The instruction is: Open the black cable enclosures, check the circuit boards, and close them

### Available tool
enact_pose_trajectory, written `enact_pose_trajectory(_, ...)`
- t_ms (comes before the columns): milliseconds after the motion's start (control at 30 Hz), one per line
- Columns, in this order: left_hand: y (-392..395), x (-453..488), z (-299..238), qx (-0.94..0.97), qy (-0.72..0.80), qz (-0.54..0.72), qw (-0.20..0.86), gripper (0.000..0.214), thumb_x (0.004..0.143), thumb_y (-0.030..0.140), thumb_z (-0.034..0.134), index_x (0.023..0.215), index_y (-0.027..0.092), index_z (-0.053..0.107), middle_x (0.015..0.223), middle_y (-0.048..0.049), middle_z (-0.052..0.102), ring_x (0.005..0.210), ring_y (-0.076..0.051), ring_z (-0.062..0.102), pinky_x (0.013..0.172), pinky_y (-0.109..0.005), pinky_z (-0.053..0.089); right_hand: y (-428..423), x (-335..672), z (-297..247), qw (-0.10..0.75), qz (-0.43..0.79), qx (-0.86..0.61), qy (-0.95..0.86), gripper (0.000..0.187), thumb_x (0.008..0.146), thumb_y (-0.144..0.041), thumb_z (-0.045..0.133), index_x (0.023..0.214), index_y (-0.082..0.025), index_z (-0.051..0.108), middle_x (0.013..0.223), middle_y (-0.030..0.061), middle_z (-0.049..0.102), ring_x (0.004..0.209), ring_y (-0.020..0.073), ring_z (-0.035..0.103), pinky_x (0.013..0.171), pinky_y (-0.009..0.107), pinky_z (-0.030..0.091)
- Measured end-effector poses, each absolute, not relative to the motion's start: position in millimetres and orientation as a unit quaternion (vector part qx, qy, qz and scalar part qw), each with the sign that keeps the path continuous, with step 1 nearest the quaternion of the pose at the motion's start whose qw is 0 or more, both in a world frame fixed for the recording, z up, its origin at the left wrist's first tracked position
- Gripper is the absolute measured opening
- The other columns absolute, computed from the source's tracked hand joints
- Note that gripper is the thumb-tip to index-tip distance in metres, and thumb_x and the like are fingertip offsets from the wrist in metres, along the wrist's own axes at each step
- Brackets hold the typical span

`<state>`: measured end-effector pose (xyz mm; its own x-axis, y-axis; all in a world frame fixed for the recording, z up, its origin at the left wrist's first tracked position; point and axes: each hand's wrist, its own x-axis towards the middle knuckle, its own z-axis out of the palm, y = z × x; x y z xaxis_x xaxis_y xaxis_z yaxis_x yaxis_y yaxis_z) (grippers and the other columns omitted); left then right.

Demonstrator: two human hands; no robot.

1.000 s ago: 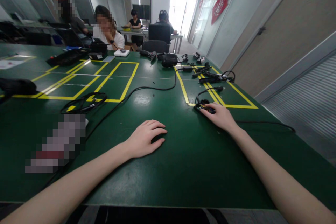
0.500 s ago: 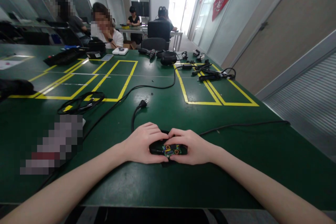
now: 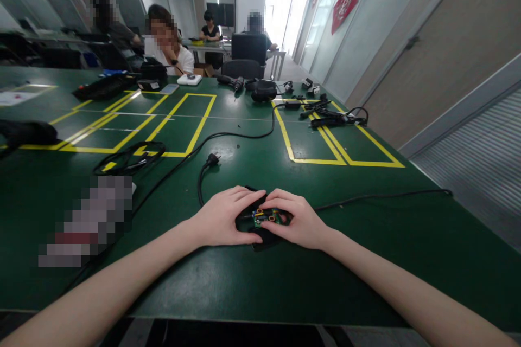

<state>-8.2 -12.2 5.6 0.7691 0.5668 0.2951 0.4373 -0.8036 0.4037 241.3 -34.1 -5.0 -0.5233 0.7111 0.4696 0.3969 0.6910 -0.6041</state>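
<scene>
A small green circuit board [image 3: 265, 219], with orange-ringed coils on it, is pinched between the thumb and fingers of my right hand [image 3: 299, 218]. Beneath it a black plastic casing [image 3: 266, 238] shows in part between my hands. My left hand [image 3: 223, 217] curls around the casing's left side, thumb at the near edge and fingers at the far edge. A black cord with a plug [image 3: 212, 159] loops out from behind my left hand. Another black cable [image 3: 378, 196] runs off to the right from behind my right hand. My fingers cover much of the casing.
On the green table [image 3: 195, 276], a coiled black cable [image 3: 130, 158] and a blurred-out item [image 3: 93, 217] lie to the left. Tangled cables [image 3: 329, 118], a drill [image 3: 234, 83] and a black pouch [image 3: 264, 90] are farther back. Several people sit beyond.
The circuit board has shifted slightly up and tilted in my right hand, uncovering more of the casing below it. The plug has slid a little to the left.
</scene>
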Motion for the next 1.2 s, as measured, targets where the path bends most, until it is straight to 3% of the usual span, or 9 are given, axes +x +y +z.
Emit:
enact_pose_trajectory(433,-11,-12,4,0.918,0.265,0.212,0.204,0.090,0.083,0.052,0.085,0.158,0.025,0.043,0.150,-0.0148,0.061,0.137,-0.032,0.061,0.114,-0.048,0.052,-36,237,-7,0.369,0.180,-0.334,-0.848,0.014,0.090,-0.027,0.078,0.102,-0.022,0.075,0.105,0.0077,0.076,0.096,0.0226,0.075,0.086,0.036,0.063)
enact_pose_trajectory(667,-8,-13,2,0.919,0.267,0.208,0.200,0.090,0.082,0.057,0.085,0.157,0.026,0.046,0.149,-0.0145,0.063,0.135,-0.032,0.063,0.113,-0.047,0.053,-28,241,-10,0.372,0.138,-0.365,-0.842,0.013,0.092,-0.029,0.078,0.102,-0.022,0.074,0.102,0.0083,0.074,0.094,0.0231,0.072,0.084,0.037,0.062)
enact_pose_trajectory(833,-7,-11,1,0.915,0.278,0.220,0.194,0.067,0.091,0.044,0.077,0.150,0.024,0.052,0.142,-0.0125,0.067,0.129,-0.029,0.066,0.109,-0.043,0.056,-27,240,-8,0.340,0.148,-0.355,-0.858,0.017,0.091,-0.020,0.072,0.108,-0.022,0.072,0.111,0.0100,0.068,0.103,0.0248,0.068,0.089,0.041,0.060)
enact_pose_trajectory(1033,-7,-10,0,0.903,0.292,0.243,0.202,0.050,0.095,0.035,0.070,0.142,0.023,0.058,0.134,-0.0102,0.071,0.121,-0.025,0.070,0.104,-0.040,0.058,-28,247,0,0.319,0.152,-0.326,-0.877,0.045,0.081,-0.023,0.079,0.124,-0.023,0.067,0.127,0.0132,0.066,0.119,0.0313,0.062,0.101,0.052,0.055)
enact_pose_trajectory(1200,-8,-9,-1,0.902,0.284,0.254,0.204,0.044,0.099,0.037,0.067,0.140,0.023,0.060,0.132,-0.0102,0.072,0.120,-0.025,0.070,0.103,-0.040,0.058,-25,251,-1,0.311,0.182,-0.335,-0.871,0.027,0.084,-0.015,0.074,0.110,-0.023,0.069,0.109,0.0081,0.074,0.103,0.0259,0.067,0.091,0.044,0.058)
